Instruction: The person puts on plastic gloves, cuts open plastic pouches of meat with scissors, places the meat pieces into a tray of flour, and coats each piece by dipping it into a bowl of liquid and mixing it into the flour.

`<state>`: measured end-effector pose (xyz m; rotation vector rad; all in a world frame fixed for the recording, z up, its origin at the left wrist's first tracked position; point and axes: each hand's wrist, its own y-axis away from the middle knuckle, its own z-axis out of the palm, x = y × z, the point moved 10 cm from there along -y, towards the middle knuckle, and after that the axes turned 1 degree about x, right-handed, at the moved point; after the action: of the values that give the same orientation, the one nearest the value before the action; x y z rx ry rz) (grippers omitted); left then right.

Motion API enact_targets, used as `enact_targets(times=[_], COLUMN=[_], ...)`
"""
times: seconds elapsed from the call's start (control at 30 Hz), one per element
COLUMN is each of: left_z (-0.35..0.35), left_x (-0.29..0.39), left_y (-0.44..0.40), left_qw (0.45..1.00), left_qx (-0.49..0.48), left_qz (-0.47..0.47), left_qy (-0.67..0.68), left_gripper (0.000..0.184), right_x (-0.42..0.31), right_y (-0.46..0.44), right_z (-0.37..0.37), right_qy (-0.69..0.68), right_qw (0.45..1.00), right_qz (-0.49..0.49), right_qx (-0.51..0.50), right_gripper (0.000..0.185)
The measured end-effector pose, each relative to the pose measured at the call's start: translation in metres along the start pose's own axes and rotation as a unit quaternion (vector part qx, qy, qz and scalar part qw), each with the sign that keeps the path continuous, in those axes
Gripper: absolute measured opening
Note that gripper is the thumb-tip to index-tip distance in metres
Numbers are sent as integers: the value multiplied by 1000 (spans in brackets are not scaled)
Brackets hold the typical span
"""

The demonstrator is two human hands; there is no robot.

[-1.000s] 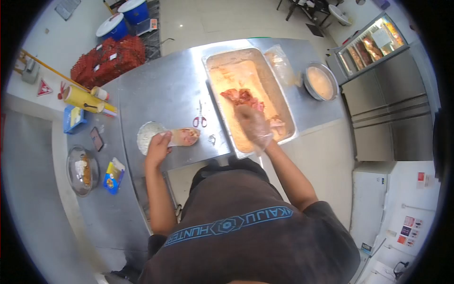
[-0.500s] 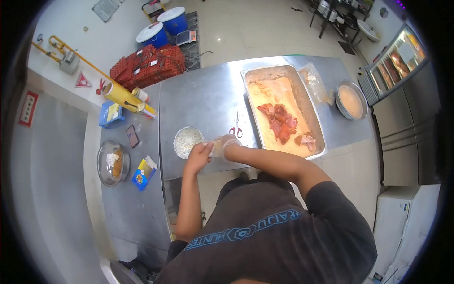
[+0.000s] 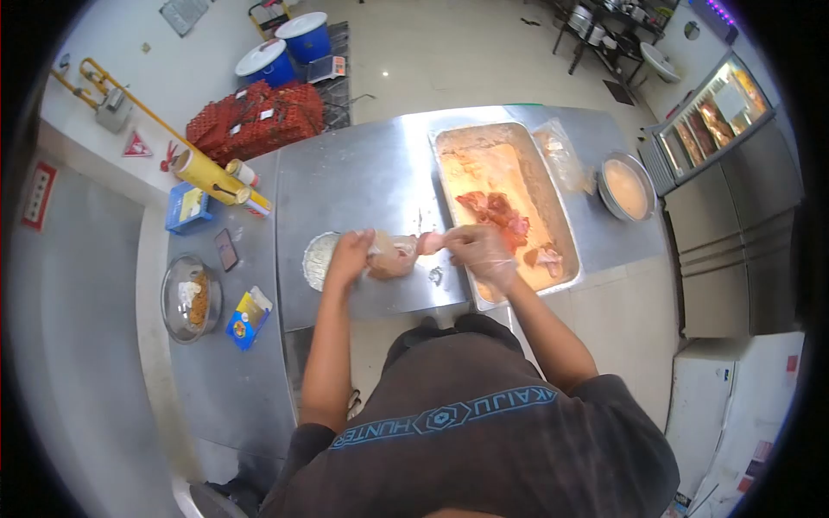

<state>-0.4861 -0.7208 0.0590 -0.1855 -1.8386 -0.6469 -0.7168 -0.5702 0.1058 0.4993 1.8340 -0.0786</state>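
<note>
My left hand is closed on a clear plastic bag, holding it up over the table's front edge. Pale meat shows through the plastic. At the bag's right end, a pink piece of raw meat is pinched in the fingers of my right hand, which wears a clear glove. A foil-rimmed bowl of white flour-like stuff lies just beyond my left hand. To the right, a deep metal tray holds orange-tan powder and reddish raw meat. The scissors are mostly hidden behind the bag and meat.
A bowl of orange mix and a plastic bag lie right of the tray. On the left side table are a glass bowl, a blue-yellow packet, a phone and a blue basket.
My right hand has moved right, away from my left, and now pinches pink meat at the bag's end. My left hand has shifted slightly left with the bag. The view has tilted a little.
</note>
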Motion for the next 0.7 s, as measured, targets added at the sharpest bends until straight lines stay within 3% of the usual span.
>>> enact_targets(times=[0.1, 0.17, 0.27, 0.37, 0.47, 0.53, 0.63, 0.7], left_z=[-19, -23, -30, -25, -21, -21, -20, -3], left_x=[3, 38, 65, 78, 58, -1, -88, -117], left_y=[-50, -61, -85, -92, -96, -111, -114, -92], left_qw=[999, 997, 993, 989, 988, 990, 993, 991], left_qx=[21, 26, -1, -4, 65, 90, 110, 97], left_qz=[17, 69, 120, 136, 110, 74, 13, -39], left_qy=[-39, -7, 16, 61, 91, 75, 42, 80], left_gripper=[36, 37, 33, 37, 39, 39, 37, 38], right_x=[48, 92, 106, 126, 177, 136, 183, 211], right_y=[22, 38, 52, 41, 26, 41, 38, 26], right_z=[-72, -128, -183, -217, -212, -203, -185, -178], right_qy=[-146, -59, -56, -56, -18, 214, 384, 431], right_qw=[984, 971, 962, 948, 959, 935, 889, 874], right_qz=[71, 172, 165, 65, 76, 180, 175, 140], right_qx=[72, 158, 213, 306, 273, 216, 178, 173], right_gripper=[20, 16, 19, 28, 31, 45, 50, 44])
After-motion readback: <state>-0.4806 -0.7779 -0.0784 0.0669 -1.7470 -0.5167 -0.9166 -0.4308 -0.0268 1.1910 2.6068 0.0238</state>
